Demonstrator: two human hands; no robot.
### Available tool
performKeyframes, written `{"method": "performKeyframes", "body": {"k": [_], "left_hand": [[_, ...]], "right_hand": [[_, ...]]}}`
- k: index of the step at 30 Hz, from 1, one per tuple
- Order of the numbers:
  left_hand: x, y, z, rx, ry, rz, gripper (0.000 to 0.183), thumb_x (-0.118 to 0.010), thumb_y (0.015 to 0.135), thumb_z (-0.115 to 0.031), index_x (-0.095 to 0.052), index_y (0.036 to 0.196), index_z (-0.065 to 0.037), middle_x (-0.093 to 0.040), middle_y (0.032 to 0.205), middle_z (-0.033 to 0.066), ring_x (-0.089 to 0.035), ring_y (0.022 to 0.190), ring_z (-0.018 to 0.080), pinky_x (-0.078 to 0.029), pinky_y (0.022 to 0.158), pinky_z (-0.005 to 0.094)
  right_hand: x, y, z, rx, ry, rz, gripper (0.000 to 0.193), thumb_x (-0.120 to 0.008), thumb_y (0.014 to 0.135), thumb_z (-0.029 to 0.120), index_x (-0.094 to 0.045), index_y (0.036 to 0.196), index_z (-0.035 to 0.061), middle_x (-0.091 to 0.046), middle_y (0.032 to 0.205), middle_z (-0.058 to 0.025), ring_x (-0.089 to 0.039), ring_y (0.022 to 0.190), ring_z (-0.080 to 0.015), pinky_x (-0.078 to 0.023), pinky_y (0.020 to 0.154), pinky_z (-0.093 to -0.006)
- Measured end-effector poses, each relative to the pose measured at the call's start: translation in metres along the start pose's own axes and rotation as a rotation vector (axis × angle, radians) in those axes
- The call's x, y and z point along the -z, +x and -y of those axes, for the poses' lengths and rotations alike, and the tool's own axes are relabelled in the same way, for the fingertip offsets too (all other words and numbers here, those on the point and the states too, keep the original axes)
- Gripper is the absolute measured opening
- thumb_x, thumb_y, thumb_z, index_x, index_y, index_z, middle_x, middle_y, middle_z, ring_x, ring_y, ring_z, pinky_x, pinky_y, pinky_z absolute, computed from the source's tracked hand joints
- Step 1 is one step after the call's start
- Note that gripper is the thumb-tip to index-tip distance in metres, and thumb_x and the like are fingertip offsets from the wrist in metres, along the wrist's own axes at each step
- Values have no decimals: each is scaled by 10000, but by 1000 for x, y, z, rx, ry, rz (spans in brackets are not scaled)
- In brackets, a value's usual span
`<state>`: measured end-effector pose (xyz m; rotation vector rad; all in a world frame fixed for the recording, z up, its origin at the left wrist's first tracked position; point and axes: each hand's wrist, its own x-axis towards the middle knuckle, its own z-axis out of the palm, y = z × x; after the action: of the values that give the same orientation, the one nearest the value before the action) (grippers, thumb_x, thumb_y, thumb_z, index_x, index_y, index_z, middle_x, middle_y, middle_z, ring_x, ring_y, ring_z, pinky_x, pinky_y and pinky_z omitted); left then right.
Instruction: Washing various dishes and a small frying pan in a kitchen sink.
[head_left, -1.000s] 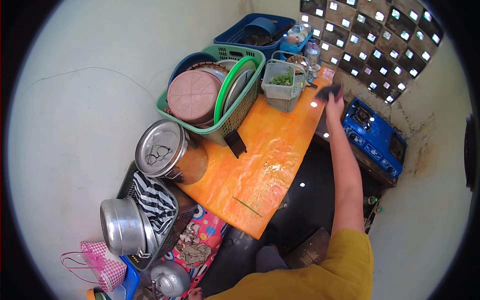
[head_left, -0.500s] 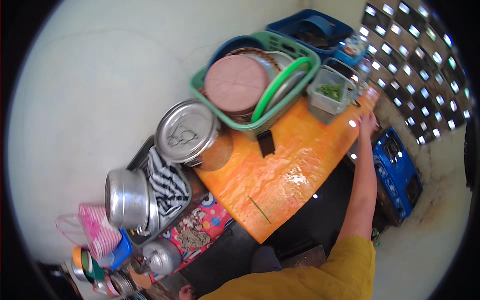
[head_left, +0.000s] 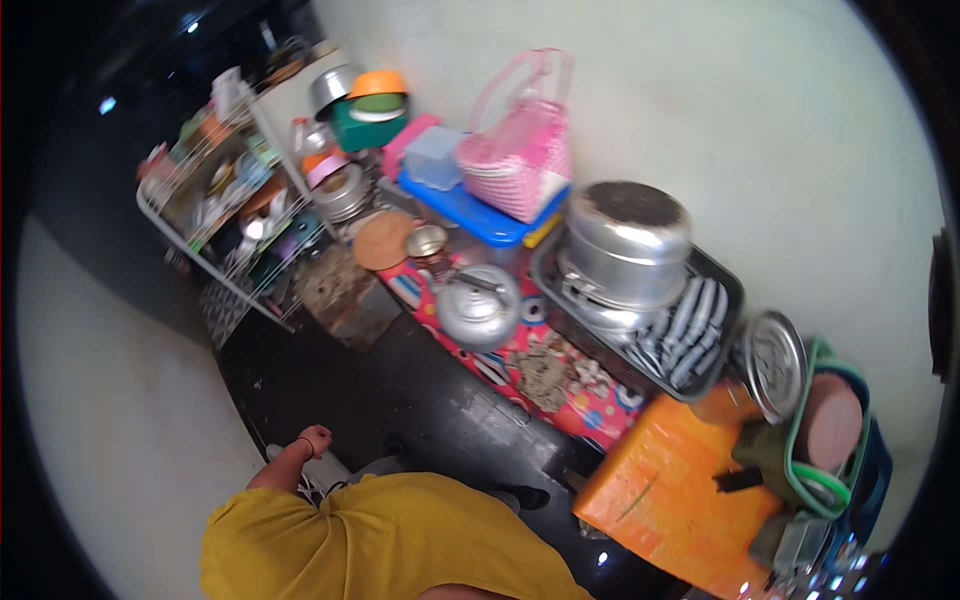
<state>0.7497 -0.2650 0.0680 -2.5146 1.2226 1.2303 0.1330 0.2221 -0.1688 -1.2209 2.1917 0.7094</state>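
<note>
Yellow-sleeved left hand [head_left: 316, 439] hung near eight o'clock, half-curled, contents unclear; the unseen right hand's grip was unknown. Apparently no reach was underway; grasping would require opening.

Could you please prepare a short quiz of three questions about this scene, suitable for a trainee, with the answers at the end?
1. Multiple choice: what lies beside the aluminium pot in the dark plastic basket?
A) a wooden stool
B) a black-and-white striped cloth
C) a gas stove

2. True or false: the silver kettle stands on the pink patterned cloth.

3. Short answer: which hand is visible, and can you see any object in it?

Key:
1. B
2. True
3. The left hand; no object can be seen in it.
</note>
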Motion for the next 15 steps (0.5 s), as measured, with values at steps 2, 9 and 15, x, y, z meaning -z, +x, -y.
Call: {"method": "performKeyframes", "body": {"k": [2,9,15], "left_hand": [[28,25,54,94,-78,-25,291,-605,774,-165,-626,1046,-63,-669,890,68,-643,878,244,-548,727,372],[69,184,297,-423,908,213,263,-518,776,-202,-684,927,-65,-653,985,152,-622,944,324,-503,830,394],[101,228,341,-299,-211,-58,286,-453,832,-257,-631,982,-91,-648,902,137,-636,826,302,-514,715,413]], "right_hand": [[33,25,58,184,13,-50,183,-601,801,128,-588,980,90,-622,933,-158,-621,805,-298,-510,671,-433],[77,167,263,531,231,253,118,-563,817,155,-590,926,121,-630,847,-108,-624,703,-255,-510,583,-409],[223,213,419,416,642,930,119,-498,837,179,-584,908,138,-627,803,-39,-614,628,-197,-501,529,-345]]}}
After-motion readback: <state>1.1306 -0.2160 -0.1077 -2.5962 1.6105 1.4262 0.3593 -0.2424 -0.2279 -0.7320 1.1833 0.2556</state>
